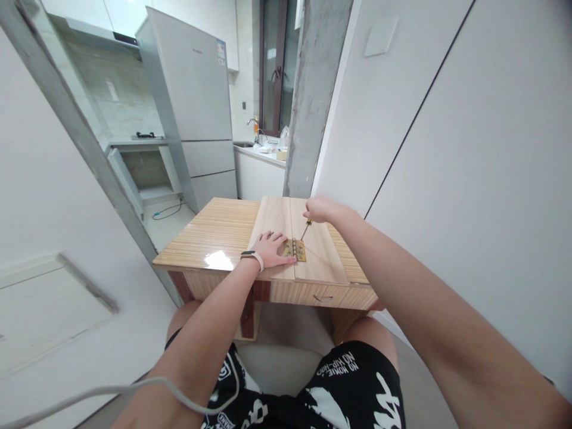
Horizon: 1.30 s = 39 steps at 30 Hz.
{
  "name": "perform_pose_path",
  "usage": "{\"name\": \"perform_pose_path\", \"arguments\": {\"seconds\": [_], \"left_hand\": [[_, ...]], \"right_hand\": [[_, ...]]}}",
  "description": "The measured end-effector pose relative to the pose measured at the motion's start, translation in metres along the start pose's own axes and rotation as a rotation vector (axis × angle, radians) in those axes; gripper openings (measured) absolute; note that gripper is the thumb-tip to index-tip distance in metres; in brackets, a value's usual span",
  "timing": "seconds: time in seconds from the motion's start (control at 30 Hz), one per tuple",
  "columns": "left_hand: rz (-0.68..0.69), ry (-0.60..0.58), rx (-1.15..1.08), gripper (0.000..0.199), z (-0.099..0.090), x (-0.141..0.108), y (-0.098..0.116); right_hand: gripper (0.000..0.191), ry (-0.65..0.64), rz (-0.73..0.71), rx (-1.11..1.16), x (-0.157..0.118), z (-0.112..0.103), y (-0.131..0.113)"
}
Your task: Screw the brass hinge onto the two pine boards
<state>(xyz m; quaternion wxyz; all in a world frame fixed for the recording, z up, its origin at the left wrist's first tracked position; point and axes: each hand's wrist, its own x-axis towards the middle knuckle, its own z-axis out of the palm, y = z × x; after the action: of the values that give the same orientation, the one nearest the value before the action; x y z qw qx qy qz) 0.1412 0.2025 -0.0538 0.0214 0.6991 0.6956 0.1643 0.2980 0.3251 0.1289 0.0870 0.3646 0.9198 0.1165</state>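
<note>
A brass-coloured hinge (300, 251) lies open across the seam between two pale wooden boards (317, 262) on the desk. My left hand (270, 249) rests with fingers spread on the left board, its fingertips and thumb touching the hinge's left leaf. Above the right board, my right hand (320, 210) is closed round the handle of a screwdriver (306, 229). The screwdriver slants down, its tip at the upper right part of the hinge. Whether a screw sits under the tip is too small to tell.
The boards lie on a wooden desk (214, 229) with a drawer (324, 296) in front. A white wall (429, 137) rises close on the right. Behind stand a fridge (201, 101) and a sink counter (261, 170). A pale cable (147, 382) crosses over my left forearm.
</note>
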Motion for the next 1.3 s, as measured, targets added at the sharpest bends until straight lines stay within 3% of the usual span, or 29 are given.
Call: {"name": "perform_pose_path", "arguments": {"seconds": [0.17,0.37,0.53,0.83,1.0,1.2,1.3], "left_hand": [[-0.014,-0.015,0.001,0.1,0.0007,0.0005,0.0003],[-0.02,-0.025,0.006,0.1,-0.0012,-0.0001,0.0026],[-0.009,-0.018,0.009,0.099,-0.002,0.0001,0.0036],[-0.012,-0.013,0.005,0.098,0.0,0.0004,0.0013],[-0.005,-0.01,0.007,0.099,-0.0009,0.0003,0.0017],[-0.007,-0.016,0.005,0.099,-0.0028,-0.0001,0.0034],[-0.005,-0.01,0.004,0.099,-0.0018,0.0,0.0029]], "right_hand": [[0.026,0.023,-0.045,0.105,-0.0041,-0.0007,0.0035],[0.037,0.01,-0.025,0.093,-0.006,-0.0016,-0.0008],[0.058,-0.003,0.07,0.079,0.0014,0.0029,-0.0003],[0.025,0.035,-0.064,0.097,-0.0035,0.0019,0.0068],[0.036,0.012,-0.079,0.15,-0.0044,0.0018,0.0053],[0.059,0.044,0.049,0.08,0.001,0.0048,0.0017],[0.053,0.041,0.058,0.078,0.0017,0.0048,0.0027]]}}
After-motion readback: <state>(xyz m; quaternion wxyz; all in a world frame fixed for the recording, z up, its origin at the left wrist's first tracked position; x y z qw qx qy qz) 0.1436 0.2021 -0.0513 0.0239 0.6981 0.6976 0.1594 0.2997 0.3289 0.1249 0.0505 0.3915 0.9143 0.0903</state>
